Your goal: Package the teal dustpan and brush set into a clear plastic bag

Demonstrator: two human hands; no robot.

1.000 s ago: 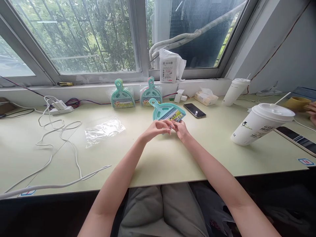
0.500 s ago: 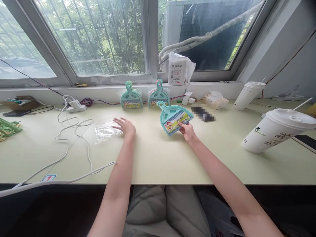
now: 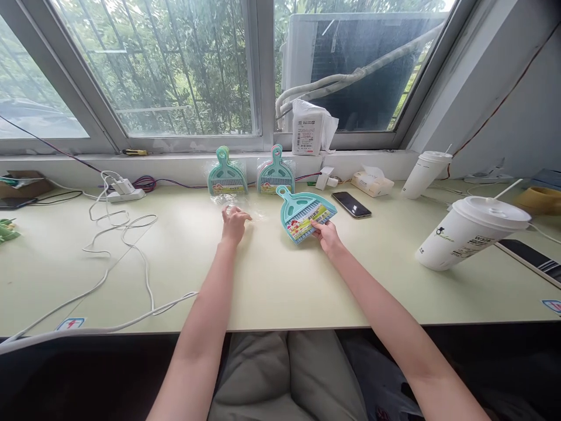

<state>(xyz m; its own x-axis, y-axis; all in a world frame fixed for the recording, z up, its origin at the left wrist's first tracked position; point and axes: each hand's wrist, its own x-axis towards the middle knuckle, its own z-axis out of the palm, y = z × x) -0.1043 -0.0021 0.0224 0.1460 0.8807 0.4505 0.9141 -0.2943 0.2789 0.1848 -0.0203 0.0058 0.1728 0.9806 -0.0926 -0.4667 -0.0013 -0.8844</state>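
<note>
My right hand (image 3: 327, 235) grips the lower right edge of a turquoise mini dustpan (image 3: 299, 202) with a brush and a yellow printed label. The dustpan tilts above the table, its handle pointing up and left. My left hand (image 3: 235, 225) has its fingers curled on a clear plastic bag (image 3: 258, 206), which is crumpled and hard to see against the table. Behind, two bagged sets of dustpans stand upright against the wall: the left dustpan set (image 3: 228, 172) and the right dustpan set (image 3: 276, 171).
White cables (image 3: 127, 228) sprawl over the left side, coming from a power strip (image 3: 125, 191). To the right are a phone (image 3: 351, 204), a tissue pack (image 3: 372, 180), a large white cup (image 3: 471, 231) and another cup (image 3: 426, 174). A wrapped package (image 3: 309, 128) stands on the sill.
My left hand has closed and lifted the plastic bag off the table, bringing it rightwards, closer to the dustpan. My right hand still holds the dustpan in much the same place.
</note>
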